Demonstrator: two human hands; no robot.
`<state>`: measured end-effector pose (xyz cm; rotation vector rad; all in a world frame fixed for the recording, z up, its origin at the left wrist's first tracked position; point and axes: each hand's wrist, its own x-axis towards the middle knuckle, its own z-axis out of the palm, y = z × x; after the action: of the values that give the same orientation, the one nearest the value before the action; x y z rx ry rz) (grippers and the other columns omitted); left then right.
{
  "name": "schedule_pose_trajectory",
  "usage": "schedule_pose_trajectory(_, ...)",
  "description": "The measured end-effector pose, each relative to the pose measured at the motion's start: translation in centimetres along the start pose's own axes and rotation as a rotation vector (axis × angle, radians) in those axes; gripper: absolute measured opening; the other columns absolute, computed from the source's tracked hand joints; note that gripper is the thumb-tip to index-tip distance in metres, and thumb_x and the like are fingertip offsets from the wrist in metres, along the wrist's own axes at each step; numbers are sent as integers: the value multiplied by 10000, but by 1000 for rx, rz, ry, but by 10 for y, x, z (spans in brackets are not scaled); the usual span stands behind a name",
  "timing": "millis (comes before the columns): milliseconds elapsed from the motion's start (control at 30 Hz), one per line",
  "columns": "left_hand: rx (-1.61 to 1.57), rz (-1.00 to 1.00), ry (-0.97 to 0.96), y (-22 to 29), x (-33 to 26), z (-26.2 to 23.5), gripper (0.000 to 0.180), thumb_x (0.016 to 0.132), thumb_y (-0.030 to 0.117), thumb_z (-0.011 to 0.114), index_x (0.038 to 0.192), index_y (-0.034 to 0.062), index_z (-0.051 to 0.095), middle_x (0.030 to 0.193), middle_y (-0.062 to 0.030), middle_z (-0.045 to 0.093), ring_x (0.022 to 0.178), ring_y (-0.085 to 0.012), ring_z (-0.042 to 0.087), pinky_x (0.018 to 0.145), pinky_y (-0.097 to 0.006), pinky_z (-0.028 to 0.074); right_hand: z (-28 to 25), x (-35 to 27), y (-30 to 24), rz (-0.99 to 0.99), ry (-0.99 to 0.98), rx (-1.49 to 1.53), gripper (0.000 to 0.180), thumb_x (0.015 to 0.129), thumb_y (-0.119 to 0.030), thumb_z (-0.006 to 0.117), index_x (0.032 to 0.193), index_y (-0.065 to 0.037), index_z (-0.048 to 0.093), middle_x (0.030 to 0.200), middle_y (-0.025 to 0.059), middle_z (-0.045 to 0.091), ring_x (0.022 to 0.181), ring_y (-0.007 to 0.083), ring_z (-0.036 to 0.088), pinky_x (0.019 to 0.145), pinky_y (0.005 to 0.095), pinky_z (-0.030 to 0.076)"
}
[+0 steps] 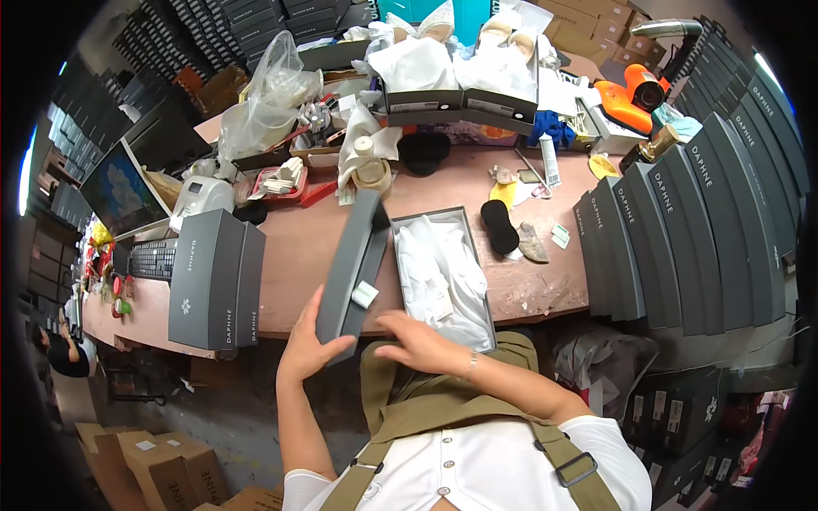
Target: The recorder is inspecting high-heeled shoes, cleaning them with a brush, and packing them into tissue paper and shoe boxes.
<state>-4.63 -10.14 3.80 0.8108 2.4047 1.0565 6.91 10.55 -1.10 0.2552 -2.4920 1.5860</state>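
My left hand [313,345] grips the near end of a dark grey shoebox lid [345,281], which is tipped up on its side. Against the lid's inner face shows a small white and green packet [365,295]; whether it is stuck there I cannot tell. To the right of the lid lies an open shoebox [469,223], its contents wrapped in white tissue paper [434,264]. Beside the box's near left corner is my right hand [422,342], fingers stretched toward the lid and apparently holding nothing.
Closed shoeboxes [209,281] stand at the left by a keyboard [153,259] and monitor [123,189]. A long row of shoeboxes [673,230] lines the right side. Farther back are a black pad [498,228], a bottle [371,166], a tube [550,162] and an orange heat gun [626,106].
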Motion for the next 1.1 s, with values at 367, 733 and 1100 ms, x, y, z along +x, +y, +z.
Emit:
schedule_pose_trajectory(367,207,621,51,56,116,119,446,917,203,513,1337,56,480,1382,-181,449,1354,-351,320,1109,-491,236,-98,4,98,112,75,-989,329,818,-187,576,1091,-4,586,1021,166,635,1218,420,457,1028,610,264)
schedule_pose_trajectory(733,471,458,216,23,100,174,351,815,306,624,1059,55,596,1149,-91,537,1220,-287,420,1032,-617,241,-92,37,128,315,51,-1044,261,802,-318,654,815,-58,655,862,132,667,1060,349,547,1001,688,203)
schedule_pose_trajectory(1100,130,506,416,27,89,160,553,875,360,560,1251,-42,509,1295,-190,487,1279,-356,381,1098,-570,165,-196,29,44,258,362,-217,241,856,-234,655,865,5,632,660,95,583,594,145,505,570,310,419)
